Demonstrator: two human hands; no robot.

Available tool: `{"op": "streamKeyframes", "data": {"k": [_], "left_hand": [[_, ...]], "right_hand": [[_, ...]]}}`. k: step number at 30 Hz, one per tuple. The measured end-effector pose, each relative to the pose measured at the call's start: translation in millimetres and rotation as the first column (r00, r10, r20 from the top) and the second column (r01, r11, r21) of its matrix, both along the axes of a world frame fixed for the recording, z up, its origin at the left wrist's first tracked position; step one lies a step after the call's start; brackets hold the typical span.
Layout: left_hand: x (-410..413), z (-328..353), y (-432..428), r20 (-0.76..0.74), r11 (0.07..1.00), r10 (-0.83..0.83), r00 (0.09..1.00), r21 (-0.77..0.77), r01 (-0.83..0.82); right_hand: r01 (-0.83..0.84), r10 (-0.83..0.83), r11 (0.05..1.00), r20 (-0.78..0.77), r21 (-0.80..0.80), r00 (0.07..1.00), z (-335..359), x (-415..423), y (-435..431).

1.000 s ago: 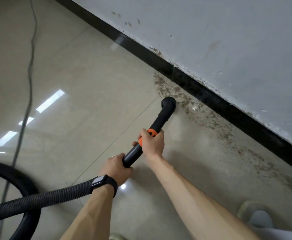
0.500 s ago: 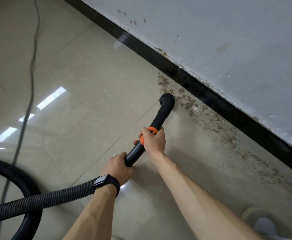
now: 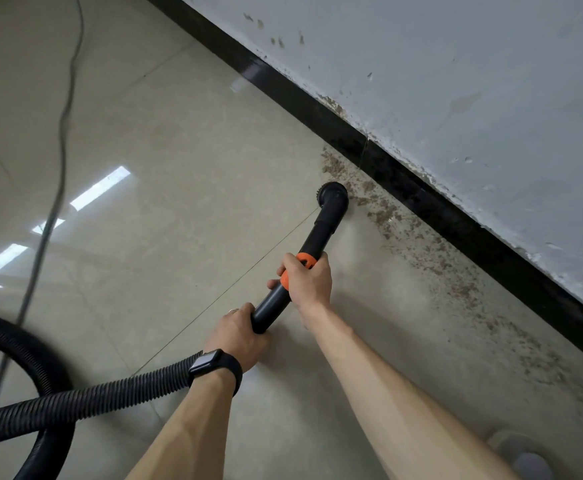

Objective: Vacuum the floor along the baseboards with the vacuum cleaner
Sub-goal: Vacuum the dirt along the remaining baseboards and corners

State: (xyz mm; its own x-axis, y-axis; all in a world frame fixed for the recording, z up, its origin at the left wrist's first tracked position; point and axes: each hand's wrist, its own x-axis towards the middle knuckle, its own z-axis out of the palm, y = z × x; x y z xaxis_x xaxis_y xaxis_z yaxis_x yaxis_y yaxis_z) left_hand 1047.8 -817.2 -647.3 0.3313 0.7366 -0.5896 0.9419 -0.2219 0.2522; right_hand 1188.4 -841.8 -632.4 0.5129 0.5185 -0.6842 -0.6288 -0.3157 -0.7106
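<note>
The black vacuum wand (image 3: 321, 233) is gripped by both hands. The right hand (image 3: 309, 280) is wrapped around it at the orange collar (image 3: 303, 259), fingers curled over the top. The left hand (image 3: 238, 336) is closed around the wand's rear end, right where the ribbed hose (image 3: 110, 393) is joined on. The wand is held slanted down and forward, and its round brush nozzle (image 3: 333, 195) is set on the beige tiled floor (image 3: 179, 150), just beside the glossy black baseboard (image 3: 421, 199) but not seen to touch it. The nozzle is placed at the far end of a band of brown dirt (image 3: 456, 282), which is strewn along the foot of the baseboard toward the lower right corner. A dark watch (image 3: 213, 363) is worn on the left wrist, and a ring (image 3: 232, 310) can be made out on that hand. The hose is looped away to the left and off the lower left edge. A thin grey cord (image 3: 63, 133) is trailed across the floor at far left, well apart from the nozzle. Above the baseboard a pale wall (image 3: 456, 81) is seen, chipped and stained along its lower edge. A light shoe (image 3: 525, 459) is glimpsed at bottom right.
</note>
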Motion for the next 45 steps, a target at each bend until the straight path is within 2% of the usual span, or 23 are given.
{"op": "streamKeyframes", "data": {"k": [12, 20, 26, 45], "left_hand": [[16.1, -1.8, 12.3, 0.047, 0.997, 0.069, 0.997, 0.043, -0.071], [25.8, -5.4, 18.7, 0.018, 0.995, 0.043, 0.999, 0.087, -0.045], [31.3, -8.5, 25.5, 0.05, 0.99, 0.068, 0.996, 0.121, -0.074], [53.6, -15.1, 49.7, 0.164, 0.986, 0.115, 0.98, 0.099, -0.132]], "right_hand": [[-0.004, 0.006, 0.999, 0.063, -0.038, 0.998, -7.0, 12.3, 24.3], [0.001, 0.003, 0.999, 0.08, -0.048, 0.997, -11.4, 20.0, 31.8], [-0.03, 0.037, 0.997, 0.109, -0.07, 0.993, -9.5, 25.8, 45.3], [-0.021, 0.058, 0.986, 0.222, -0.167, 0.973, -2.5, 45.3, 79.3]]}}
